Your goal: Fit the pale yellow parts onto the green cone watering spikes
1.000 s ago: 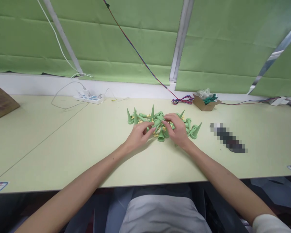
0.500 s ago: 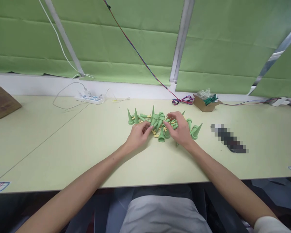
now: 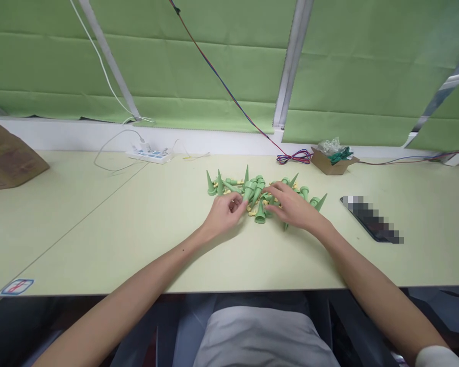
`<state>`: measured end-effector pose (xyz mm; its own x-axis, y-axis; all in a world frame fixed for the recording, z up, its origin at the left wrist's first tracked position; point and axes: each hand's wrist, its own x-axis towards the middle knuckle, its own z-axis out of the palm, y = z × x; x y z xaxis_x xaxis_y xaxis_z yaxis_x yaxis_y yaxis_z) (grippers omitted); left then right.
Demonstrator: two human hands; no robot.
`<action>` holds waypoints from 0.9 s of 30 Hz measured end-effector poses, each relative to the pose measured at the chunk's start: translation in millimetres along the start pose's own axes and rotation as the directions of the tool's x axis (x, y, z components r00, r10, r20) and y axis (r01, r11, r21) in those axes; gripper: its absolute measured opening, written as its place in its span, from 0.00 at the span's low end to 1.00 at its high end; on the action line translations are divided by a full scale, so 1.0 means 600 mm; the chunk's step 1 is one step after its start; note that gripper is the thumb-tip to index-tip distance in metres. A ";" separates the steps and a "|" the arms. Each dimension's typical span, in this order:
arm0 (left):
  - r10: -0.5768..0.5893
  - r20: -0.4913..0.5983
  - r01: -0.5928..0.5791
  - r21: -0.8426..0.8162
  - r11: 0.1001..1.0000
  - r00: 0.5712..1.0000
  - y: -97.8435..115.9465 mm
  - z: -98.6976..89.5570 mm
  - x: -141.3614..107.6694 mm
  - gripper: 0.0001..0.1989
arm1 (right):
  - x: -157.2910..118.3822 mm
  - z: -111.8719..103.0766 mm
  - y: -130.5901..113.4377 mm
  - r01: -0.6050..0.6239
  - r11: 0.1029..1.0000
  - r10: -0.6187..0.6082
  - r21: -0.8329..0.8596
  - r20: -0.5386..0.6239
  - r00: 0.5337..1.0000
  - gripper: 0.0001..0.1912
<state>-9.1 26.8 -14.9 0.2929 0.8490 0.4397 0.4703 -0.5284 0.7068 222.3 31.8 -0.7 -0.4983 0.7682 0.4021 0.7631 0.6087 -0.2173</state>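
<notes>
A pile of green plastic cone-shaped spikes and small yellow pieces lies on the table. My left hand (image 3: pixel 225 211) is closed, thumb and fingers pinching a green cone-shaped spike (image 3: pixel 249 189) with its wide end up. My right hand (image 3: pixel 292 205) reaches over the pile's right half, its fingers apart and nothing visible between them. Between the hands a loose green cone (image 3: pixel 260 213) shows its hollow round end towards me. Several spikes stand on their wide ends at the pile's left, such as the upright spike (image 3: pixel 210 183). My right fingers hide part of the pile.
Behind the pile are a coiled red-and-blue wire (image 3: pixel 295 156) and a small cardboard box (image 3: pixel 331 164) with plastic bags. A phone, partly blurred (image 3: pixel 371 219), lies right. A white power strip (image 3: pixel 149 155) and a brown cardboard piece (image 3: pixel 13 158) are left.
My right hand has drawn slightly away from the spike in my left hand, and its fingers have opened out flatter over the pile. The left hand keeps its pinch. The view has shifted slightly.
</notes>
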 end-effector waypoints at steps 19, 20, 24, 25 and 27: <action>0.012 0.266 -0.039 0.097 0.995 0.964 0.028 0.009 -0.020 0.13 | 0.006 -0.065 0.001 -0.191 0.971 0.197 0.141 -0.029 0.980 0.12; 0.006 0.256 -0.040 0.129 0.991 0.967 0.026 0.009 -0.020 0.13 | 0.004 -0.068 0.005 -0.199 0.970 0.207 0.138 -0.044 0.977 0.12; -0.016 0.223 -0.033 0.214 0.976 0.975 0.023 0.008 -0.019 0.12 | 0.000 -0.071 0.025 -0.219 0.975 0.223 0.042 -0.145 0.964 0.11; -0.019 0.219 -0.032 0.227 0.973 0.976 0.023 0.008 -0.019 0.12 | 0.000 -0.070 0.029 -0.220 0.975 0.221 0.024 -0.171 0.960 0.11; -0.022 0.220 -0.033 0.243 0.970 0.975 0.024 0.008 -0.019 0.12 | 0.001 -0.071 0.034 -0.216 0.976 0.211 0.002 -0.221 0.952 0.11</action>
<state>-1.8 9.6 -12.4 0.4584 0.8395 0.2918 0.6482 -0.5404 0.5365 254.8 36.1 33.0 -0.2222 0.8161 0.5335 0.8521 0.4285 -0.3006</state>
